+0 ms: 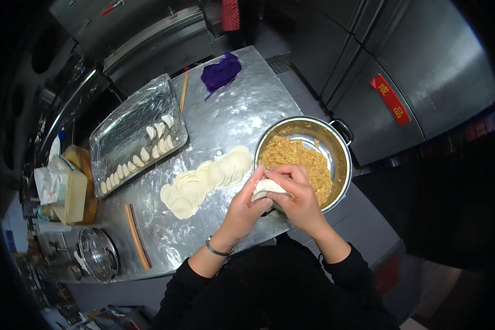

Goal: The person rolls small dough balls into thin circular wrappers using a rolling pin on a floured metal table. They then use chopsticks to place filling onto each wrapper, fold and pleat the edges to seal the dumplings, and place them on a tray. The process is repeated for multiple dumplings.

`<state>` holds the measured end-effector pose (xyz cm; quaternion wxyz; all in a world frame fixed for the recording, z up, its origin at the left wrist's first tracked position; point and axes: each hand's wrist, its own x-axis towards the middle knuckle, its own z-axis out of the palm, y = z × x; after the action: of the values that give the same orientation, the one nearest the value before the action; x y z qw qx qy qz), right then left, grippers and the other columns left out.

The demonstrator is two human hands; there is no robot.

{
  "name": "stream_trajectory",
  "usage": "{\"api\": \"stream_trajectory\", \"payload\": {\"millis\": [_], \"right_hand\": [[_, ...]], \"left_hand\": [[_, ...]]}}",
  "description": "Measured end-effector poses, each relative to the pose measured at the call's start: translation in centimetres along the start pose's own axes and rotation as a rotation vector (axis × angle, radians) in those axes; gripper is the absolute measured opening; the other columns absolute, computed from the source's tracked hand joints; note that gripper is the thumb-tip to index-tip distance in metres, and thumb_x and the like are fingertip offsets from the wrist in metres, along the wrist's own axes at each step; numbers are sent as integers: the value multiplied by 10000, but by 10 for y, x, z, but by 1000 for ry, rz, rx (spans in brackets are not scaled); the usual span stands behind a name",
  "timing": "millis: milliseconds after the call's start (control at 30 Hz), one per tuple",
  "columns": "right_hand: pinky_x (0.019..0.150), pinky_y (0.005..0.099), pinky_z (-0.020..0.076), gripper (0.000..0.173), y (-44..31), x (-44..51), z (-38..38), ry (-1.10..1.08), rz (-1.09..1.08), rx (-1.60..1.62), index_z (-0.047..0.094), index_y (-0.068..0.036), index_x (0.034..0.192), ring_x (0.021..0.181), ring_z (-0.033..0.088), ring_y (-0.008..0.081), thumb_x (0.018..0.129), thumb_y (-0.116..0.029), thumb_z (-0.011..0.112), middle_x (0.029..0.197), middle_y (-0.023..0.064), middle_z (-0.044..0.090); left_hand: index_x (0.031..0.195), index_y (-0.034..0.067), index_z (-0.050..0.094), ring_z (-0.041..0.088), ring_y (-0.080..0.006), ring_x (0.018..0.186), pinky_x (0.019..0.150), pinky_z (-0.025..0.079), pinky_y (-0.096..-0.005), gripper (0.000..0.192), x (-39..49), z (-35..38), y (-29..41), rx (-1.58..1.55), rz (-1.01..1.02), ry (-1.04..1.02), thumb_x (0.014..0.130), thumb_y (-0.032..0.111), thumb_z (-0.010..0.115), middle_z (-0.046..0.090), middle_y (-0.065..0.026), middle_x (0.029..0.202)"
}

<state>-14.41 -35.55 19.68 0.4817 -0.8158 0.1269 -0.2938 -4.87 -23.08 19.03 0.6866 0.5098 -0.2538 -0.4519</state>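
Observation:
Between my two hands is a folded white dumpling [269,187], its edge pinched by the fingers. My left hand [247,206] grips its left side, thumb and fingertips on the dough. From the other side my right hand [299,196] presses it with thumb and fingers. Both hands are over the near rim of a steel pot [345,173] that holds ground, yellowish-brown filling [301,161]. Left of the pot, round dough wrappers [206,175] lie overlapping in a row on the floured steel table [227,119]. What the dumpling contains is hidden.
A film-covered tray [123,123] bears two rows of dumplings [133,163]. Wooden sticks [136,237] and a purple cloth [221,73] lie on the table. Metal bowls [97,253] and a plastic container [72,194] stand at the left. Steel cabinets [396,82] rise beyond the right edge.

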Motion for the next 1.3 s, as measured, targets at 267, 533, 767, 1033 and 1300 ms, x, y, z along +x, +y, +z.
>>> {"api": "stream_trajectory", "payload": {"millis": [267, 533, 767, 1033, 1300], "right_hand": [[709, 343, 391, 183, -8, 22, 27, -40, -381, -217, 682, -69, 837, 775, 534, 224, 660, -25, 702, 794, 26, 578], [672, 326, 378, 174, -22, 33, 85, 8, -237, -142, 677, -44, 818, 693, 520, 221, 652, -23, 725, 743, 37, 559], [649, 329, 372, 180, -29, 42, 124, -55, -373, -212, 681, -47, 822, 696, 519, 212, 652, -23, 737, 732, 43, 558], [693, 342, 390, 189, -44, 65, 162, -186, -463, -261, 687, -48, 840, 691, 508, 218, 660, -5, 725, 771, 39, 565], [731, 348, 415, 338, -37, 88, 206, -251, -353, -226, 665, -12, 979, 837, 564, 245, 646, -36, 718, 904, 91, 601]], "left_hand": [[1383, -30, 370, 444, -178, 1249, 1048, 345, -301, 525, -17, -29, -1, 181, 97, 79, 891, 3, 551, 485, -126, 1340], [1357, -22, 404, 468, -184, 1227, 1030, 369, -309, 469, -38, -73, 6, 136, 80, 211, 904, 14, 518, 495, -134, 1329], [1359, -35, 379, 473, -211, 1225, 1042, 365, -337, 455, -55, -116, 11, 18, 149, 180, 914, -10, 469, 497, -164, 1324], [1334, -20, 427, 501, -170, 1175, 986, 401, -288, 424, -61, -160, 17, 113, 263, 199, 912, -25, 471, 519, -116, 1299], [1262, -13, 468, 527, -161, 1097, 916, 441, -274, 358, -56, -195, 16, -12, 157, 334, 905, -16, 496, 546, -115, 1193]]}}
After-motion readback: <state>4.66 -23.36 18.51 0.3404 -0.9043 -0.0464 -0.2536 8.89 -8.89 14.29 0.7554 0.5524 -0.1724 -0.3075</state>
